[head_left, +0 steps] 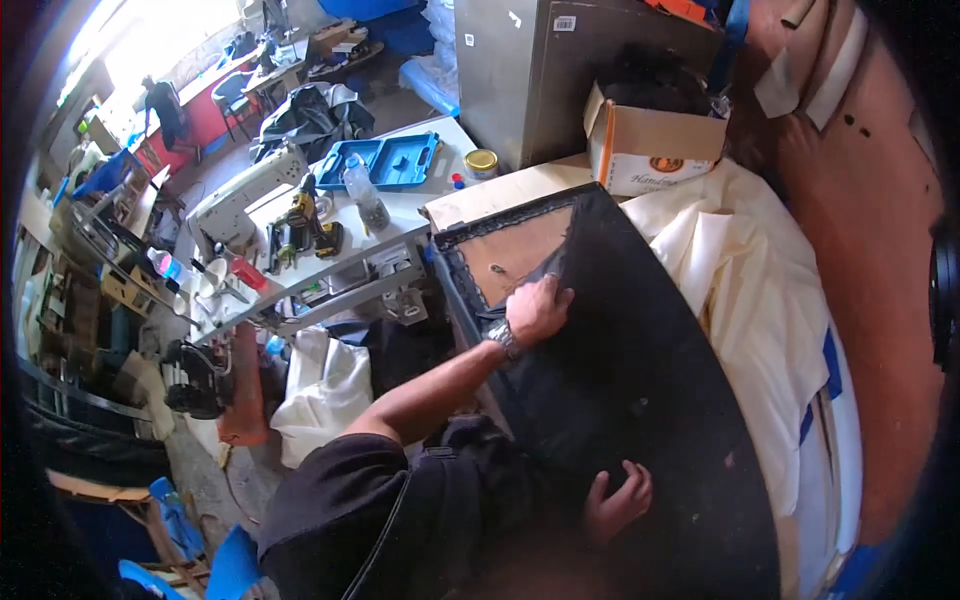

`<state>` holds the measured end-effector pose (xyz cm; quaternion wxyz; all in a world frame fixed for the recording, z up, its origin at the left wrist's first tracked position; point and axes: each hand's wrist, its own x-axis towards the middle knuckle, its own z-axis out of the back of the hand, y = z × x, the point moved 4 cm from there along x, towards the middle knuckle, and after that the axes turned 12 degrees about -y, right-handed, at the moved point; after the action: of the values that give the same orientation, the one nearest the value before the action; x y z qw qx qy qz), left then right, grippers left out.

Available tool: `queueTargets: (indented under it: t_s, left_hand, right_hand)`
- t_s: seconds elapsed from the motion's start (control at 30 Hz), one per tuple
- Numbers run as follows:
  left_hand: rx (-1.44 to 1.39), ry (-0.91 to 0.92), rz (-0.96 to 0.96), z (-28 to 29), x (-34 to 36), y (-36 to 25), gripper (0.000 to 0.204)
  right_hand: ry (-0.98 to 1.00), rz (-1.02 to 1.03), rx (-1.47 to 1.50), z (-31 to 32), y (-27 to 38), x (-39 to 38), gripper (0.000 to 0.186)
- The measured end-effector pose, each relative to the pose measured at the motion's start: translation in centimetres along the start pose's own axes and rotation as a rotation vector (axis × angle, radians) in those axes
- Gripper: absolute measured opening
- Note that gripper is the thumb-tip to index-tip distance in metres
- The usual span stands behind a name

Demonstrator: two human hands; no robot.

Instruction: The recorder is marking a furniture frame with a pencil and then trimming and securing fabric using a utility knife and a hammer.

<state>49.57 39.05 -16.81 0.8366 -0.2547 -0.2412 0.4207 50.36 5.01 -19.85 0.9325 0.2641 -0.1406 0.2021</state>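
Black cloth (640, 370) lies limp over the brown board (515, 255) on the cream-draped surface (760, 300); left hand (537, 310) pinches its edge; right hand (617, 500) rests flat, grip apart; soft, light, best held at the edges.

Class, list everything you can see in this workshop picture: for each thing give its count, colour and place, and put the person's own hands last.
Black fabric panel: one, black, spread on the table under both hands.
Wooden board: one, brown, showing at the panel's upper left corner.
Cream cloth: one, cream, right of the panel.
Cardboard box: one, white and tan, beyond the panel.
Tool case: one, blue, open on the white bench.
Plastic bottle: one, clear, beside the case.
Drill: one, yellow and black, on the bench.
Wristwatch: one, metal, left wrist.
Left hand: pressing the fabric edge.
Right hand: resting on the fabric, lower edge.
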Motion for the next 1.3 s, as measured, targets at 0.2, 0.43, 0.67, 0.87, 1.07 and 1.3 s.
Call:
queueTargets:
  t_s: [0.2, 0.43, 0.67, 0.87, 1.07, 1.3]
  left_hand:
    - [0.323, 0.197, -0.192, 3.8, 4.5, 0.4, 0.054]
    - [0.152, 0.261, 0.135, -4.1, 20.1, 0.9, 0.093]
    - [0.104, 0.104, 0.386, -12.0, 24.2, -1.3, 0.047]
    - [0.085, 0.032, 0.231, -11.2, 25.7, 3.5, 0.033]
    - [-0.642, 0.712, -1.156, -19.1, -18.3, -18.7, 0.029]
    - [-0.52, 0.86, -0.874, -12.5, -21.2, -28.8, 0.036]
  right_hand:
    - [-0.038, 0.015, 0.027, -0.7, -0.7, -0.7, 0.047]
    - [-0.057, 0.069, 0.044, 0.3, -0.2, -0.1, 0.034]
    - [-0.125, 0.082, 0.082, -0.1, -1.1, -0.6, 0.03]
    - [-0.005, 0.087, 0.091, -0.2, 0.6, -1.4, 0.04]
    - [-0.05, 0.156, -0.086, -6.8, -8.5, -6.6, 0.035]
    - [-0.251, -0.145, 0.807, -0.3, -5.5, -1.3, 0.017]
